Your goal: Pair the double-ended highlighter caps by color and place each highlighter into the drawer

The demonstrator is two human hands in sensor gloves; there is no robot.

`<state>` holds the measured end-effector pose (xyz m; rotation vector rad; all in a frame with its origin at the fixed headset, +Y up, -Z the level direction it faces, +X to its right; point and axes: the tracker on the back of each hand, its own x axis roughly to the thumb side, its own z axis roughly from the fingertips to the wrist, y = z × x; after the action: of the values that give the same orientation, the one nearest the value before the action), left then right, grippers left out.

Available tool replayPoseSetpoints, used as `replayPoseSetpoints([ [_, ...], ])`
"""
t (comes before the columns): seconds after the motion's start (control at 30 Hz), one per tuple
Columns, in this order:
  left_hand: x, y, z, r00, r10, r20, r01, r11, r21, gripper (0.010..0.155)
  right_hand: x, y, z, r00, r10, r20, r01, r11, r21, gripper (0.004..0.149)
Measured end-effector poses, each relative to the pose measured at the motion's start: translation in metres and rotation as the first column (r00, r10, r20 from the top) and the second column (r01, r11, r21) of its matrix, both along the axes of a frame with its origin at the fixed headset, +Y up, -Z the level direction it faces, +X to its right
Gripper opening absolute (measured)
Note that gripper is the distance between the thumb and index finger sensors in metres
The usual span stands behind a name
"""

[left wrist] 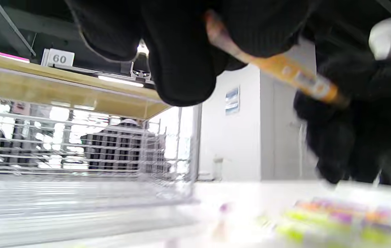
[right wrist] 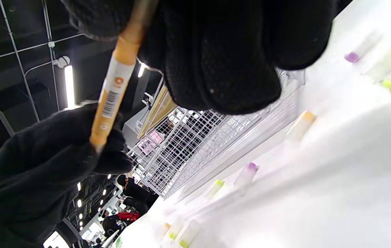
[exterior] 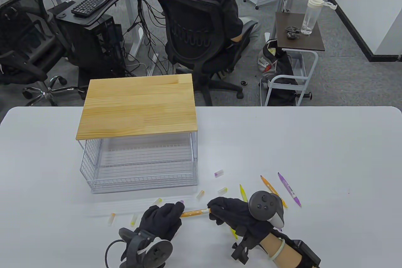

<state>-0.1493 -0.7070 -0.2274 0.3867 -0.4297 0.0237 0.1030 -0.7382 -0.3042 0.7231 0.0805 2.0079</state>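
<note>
An orange highlighter (exterior: 194, 213) hangs level just above the table near its front edge. My left hand (exterior: 176, 211) grips its left end and my right hand (exterior: 215, 210) grips its right end. In the left wrist view the orange highlighter (left wrist: 295, 77) runs from my left fingers (left wrist: 181, 51) to the right hand (left wrist: 354, 131). The wire drawer (exterior: 141, 167) stands pulled out under a wooden top (exterior: 138, 107), behind my hands. Loose caps lie on the table: purple (exterior: 219, 173), yellow-green (exterior: 222, 190), orange (exterior: 200, 194), yellow (exterior: 158, 201).
Right of my hands lie a yellow highlighter (exterior: 243, 193), an orange one (exterior: 273, 191) and a purple one (exterior: 289, 189). More caps (exterior: 111, 218) (exterior: 134, 219) lie at the front left. Beyond the table a person sits in an office chair (exterior: 194, 35).
</note>
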Motion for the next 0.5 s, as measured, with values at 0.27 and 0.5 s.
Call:
replayPoseSetpoints([
  [0.27,0.005,-0.006,0.0,0.992,-0.107,-0.066,0.11,0.993,0.043,0.048,-0.001,0.008,0.008,0.995,0.087,0.046,-0.093,0.985,0.148,0.043],
  [0.5,-0.002,-0.006,-0.002,0.989,-0.092,-0.112,0.1,0.993,0.064,0.049,0.004,0.014,0.012,0.975,0.166,0.145,-0.198,0.948,0.248,0.05],
])
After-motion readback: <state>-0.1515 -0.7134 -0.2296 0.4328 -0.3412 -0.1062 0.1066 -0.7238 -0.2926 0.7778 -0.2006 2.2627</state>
